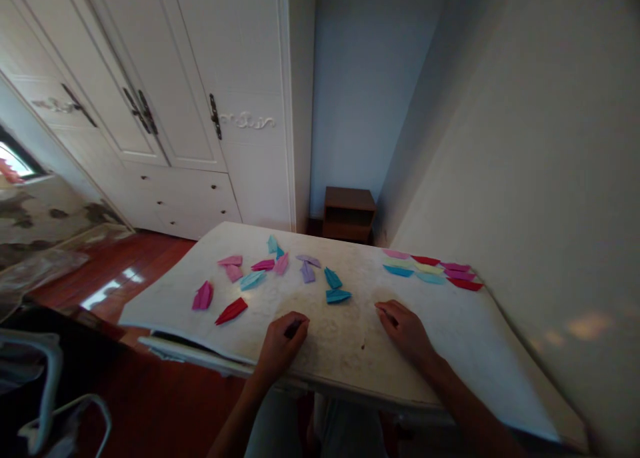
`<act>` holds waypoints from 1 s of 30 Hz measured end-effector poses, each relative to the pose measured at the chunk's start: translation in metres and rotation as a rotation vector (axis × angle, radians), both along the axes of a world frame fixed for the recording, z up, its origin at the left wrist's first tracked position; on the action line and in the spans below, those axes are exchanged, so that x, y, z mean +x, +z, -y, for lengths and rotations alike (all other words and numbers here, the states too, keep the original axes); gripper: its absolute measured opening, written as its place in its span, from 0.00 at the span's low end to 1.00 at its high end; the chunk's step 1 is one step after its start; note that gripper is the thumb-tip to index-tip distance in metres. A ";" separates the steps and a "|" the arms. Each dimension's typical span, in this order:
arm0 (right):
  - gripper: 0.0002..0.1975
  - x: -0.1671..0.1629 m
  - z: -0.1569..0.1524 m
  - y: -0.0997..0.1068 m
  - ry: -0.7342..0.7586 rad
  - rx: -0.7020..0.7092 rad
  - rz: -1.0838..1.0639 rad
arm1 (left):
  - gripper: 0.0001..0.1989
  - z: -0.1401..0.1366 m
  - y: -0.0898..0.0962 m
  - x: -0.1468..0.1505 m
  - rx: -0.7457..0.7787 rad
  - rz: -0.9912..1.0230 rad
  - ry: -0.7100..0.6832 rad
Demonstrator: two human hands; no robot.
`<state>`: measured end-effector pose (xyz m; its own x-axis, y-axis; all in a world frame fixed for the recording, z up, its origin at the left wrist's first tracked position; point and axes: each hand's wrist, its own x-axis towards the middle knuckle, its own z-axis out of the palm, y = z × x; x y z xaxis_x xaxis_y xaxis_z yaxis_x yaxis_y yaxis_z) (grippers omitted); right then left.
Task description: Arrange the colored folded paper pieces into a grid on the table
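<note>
My left hand rests near the front edge of the table, its fingers curled in and nothing visible in them. To its right, my right hand is also loosely closed, thumb against the fingers, with no thing showing. Beyond the gap between the hands lie two teal folded paper pieces. Lilac folded papers are just left of these. A red folded paper and a magenta one lie left of my left hand. Several pink and light blue folded papers are scattered farther back.
At the table's far right, several flat folded papers in mixed colours lie in rows by the wall. A white wardrobe and a small brown cabinet stand behind. A metal chair frame is at lower left.
</note>
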<state>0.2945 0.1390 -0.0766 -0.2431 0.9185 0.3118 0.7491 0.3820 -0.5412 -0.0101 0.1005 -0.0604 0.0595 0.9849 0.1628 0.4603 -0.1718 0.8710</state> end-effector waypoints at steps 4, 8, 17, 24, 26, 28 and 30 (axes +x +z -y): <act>0.16 0.001 0.003 0.001 -0.011 -0.007 -0.049 | 0.14 -0.001 0.004 0.000 -0.030 0.044 -0.008; 0.17 0.003 0.000 -0.001 -0.002 -0.039 -0.072 | 0.16 -0.003 0.002 -0.005 -0.124 0.132 -0.051; 0.18 0.004 0.000 -0.007 0.017 -0.052 -0.067 | 0.15 -0.032 0.014 -0.055 -0.016 0.008 0.070; 0.18 0.004 -0.001 -0.007 0.020 -0.073 -0.063 | 0.09 -0.045 0.027 -0.029 0.175 -0.362 0.009; 0.18 0.004 -0.001 -0.006 0.015 -0.072 -0.068 | 0.10 -0.048 0.028 -0.011 0.199 -0.409 -0.083; 0.18 0.004 -0.001 -0.005 0.022 -0.073 -0.079 | 0.11 -0.058 0.031 0.002 0.222 -0.449 -0.092; 0.18 0.004 -0.001 -0.005 0.028 -0.077 -0.087 | 0.13 -0.077 0.037 0.009 0.232 -0.533 -0.097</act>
<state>0.2987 0.1404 -0.0813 -0.2443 0.9338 0.2613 0.6879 0.3568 -0.6321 -0.0008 0.1775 -0.0239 0.2805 0.9131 0.2959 0.7968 -0.3934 0.4586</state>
